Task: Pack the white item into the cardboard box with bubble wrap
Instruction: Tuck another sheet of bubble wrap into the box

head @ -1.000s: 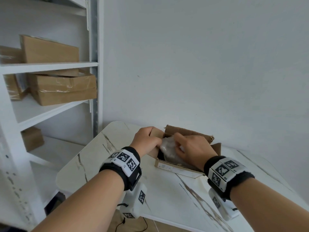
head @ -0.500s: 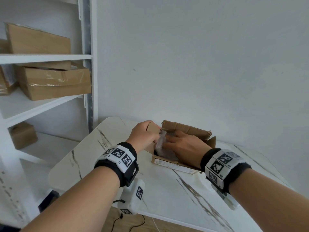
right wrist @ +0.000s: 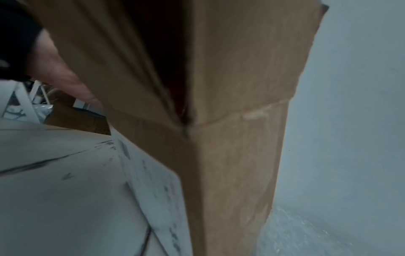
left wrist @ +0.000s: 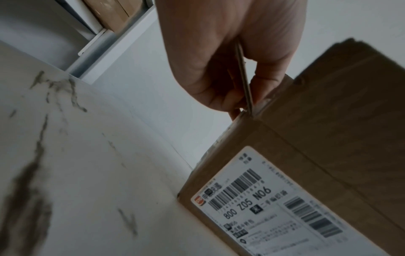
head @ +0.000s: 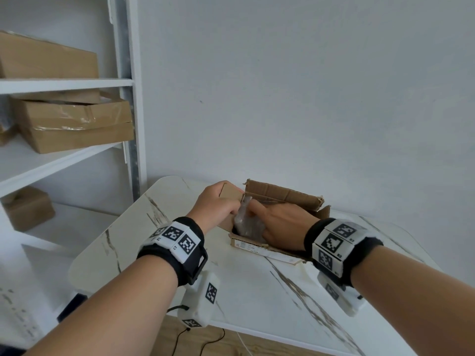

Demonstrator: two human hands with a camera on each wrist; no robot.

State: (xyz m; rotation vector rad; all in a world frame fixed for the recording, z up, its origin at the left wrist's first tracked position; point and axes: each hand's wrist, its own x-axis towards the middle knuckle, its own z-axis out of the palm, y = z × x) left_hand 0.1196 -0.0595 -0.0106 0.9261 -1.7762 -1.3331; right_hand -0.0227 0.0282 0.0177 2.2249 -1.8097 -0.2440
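Observation:
An open cardboard box [head: 282,195] stands on the white marble table [head: 257,291] near the wall. A pale bundle in bubble wrap [head: 245,220] sits in the box's left end; the white item inside the wrap cannot be made out. My left hand [head: 216,204] pinches the box's left flap [left wrist: 243,72] between thumb and fingers and holds it outward. My right hand [head: 280,224] lies over the bundle with its fingers stretched leftward, pressing it down into the box. A shipping label [left wrist: 263,207] covers the box's near side.
A white shelf unit [head: 64,86] stands to the left, holding several brown cartons [head: 74,124]. The wall runs close behind the box. What looks like a clear sheet of bubble wrap [right wrist: 295,233] lies on the table beside the box's right end.
My right hand has pushed the bundle lower into the box and now lies flatter over it. My left hand keeps its hold on the flap. The head view has shifted a little.

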